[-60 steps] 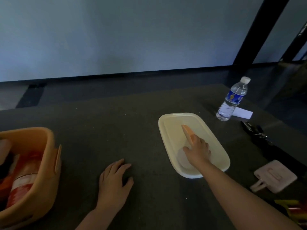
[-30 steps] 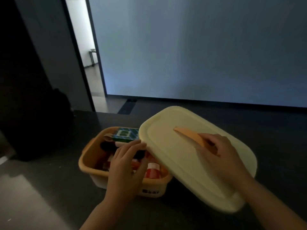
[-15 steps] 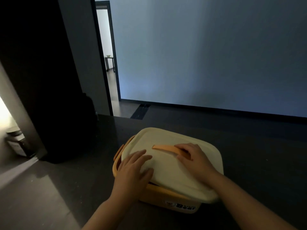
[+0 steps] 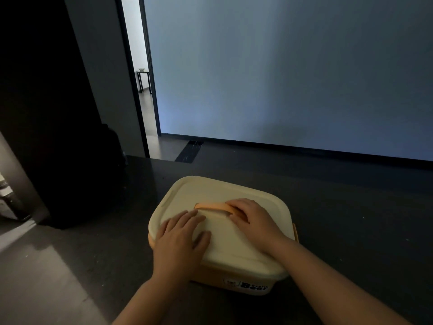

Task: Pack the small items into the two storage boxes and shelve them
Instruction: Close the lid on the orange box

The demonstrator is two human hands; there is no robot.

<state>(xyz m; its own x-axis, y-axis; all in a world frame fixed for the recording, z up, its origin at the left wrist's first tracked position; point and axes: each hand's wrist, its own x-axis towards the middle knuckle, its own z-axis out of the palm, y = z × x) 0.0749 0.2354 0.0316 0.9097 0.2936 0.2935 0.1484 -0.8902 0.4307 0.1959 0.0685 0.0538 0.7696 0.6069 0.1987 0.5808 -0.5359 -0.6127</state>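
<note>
Left hand [image 4: 180, 233] presses flat on the cream lid [image 4: 218, 221]; right hand [image 4: 251, 218] curls on its orange handle [image 4: 212, 205]. Uneven pressure could leave one edge of the storage box [image 4: 246, 283] unlatched.

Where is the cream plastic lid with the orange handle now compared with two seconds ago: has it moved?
Yes. The cream plastic lid went from the dark tabletop onto the orange storage box, where both hands now rest on it.

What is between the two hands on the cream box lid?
In the head view, only bare cream plastic lid lies between the left hand and the right hand; the orange handle runs just behind that gap.
</note>
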